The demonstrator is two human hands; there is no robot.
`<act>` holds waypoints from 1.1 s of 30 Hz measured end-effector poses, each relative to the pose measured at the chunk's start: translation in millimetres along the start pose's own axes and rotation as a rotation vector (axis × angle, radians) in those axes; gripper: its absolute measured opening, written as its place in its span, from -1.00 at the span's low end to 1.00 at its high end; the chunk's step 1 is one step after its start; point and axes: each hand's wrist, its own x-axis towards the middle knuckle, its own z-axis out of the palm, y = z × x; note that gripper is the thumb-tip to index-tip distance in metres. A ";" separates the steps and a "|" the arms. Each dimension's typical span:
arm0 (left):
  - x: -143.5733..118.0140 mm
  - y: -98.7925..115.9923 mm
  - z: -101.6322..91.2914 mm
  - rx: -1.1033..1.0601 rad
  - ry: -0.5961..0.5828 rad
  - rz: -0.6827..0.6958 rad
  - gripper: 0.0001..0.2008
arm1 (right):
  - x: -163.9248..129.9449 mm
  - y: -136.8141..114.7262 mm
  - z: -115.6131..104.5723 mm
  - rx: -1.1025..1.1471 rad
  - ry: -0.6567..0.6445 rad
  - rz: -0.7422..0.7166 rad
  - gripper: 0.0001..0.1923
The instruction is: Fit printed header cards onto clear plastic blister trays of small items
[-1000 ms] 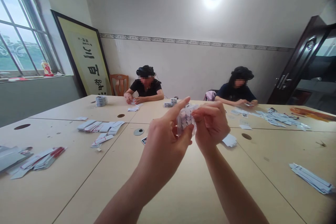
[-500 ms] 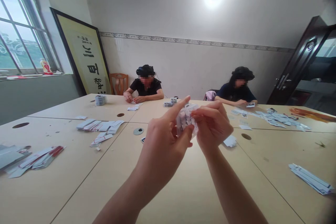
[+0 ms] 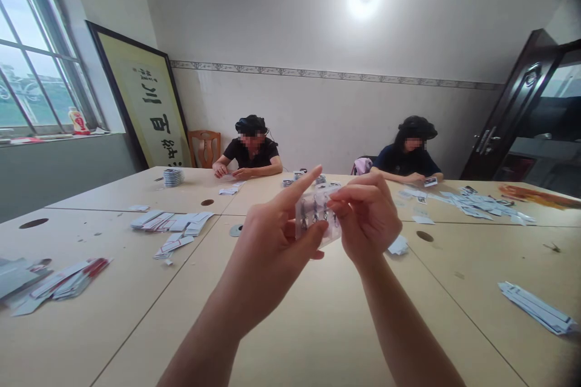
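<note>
A small clear plastic pack (image 3: 313,213), with short dark metal pieces lined up in rows inside, is held up above the table in front of me. My left hand (image 3: 281,236) grips its left and lower side between the thumb and the curled fingers, while the index finger points up past it. At the pack's right edge, my right hand (image 3: 370,217) is closed, thumb and index finger pinching there. The fingers cover part of the pack, and I cannot make out exactly what the metal pieces are.
White card sleeves (image 3: 172,222) lie in a fanned pile at left, with more packets (image 3: 77,278) nearer me. Across the table (image 3: 290,326) sit two people. Loose white cards (image 3: 481,202) are scattered at right, and a card stack (image 3: 538,308) lies near the right edge.
The pack has turned and shifted slightly left, so its rows of metal pieces show more clearly. My left hand moved a little left with it; the right hand stays at its edge.
</note>
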 end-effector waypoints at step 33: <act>11.9 -5.4 -7.4 0.083 -0.068 0.024 -0.31 | 3.4 4.7 -10.6 0.116 -0.248 0.177 -0.86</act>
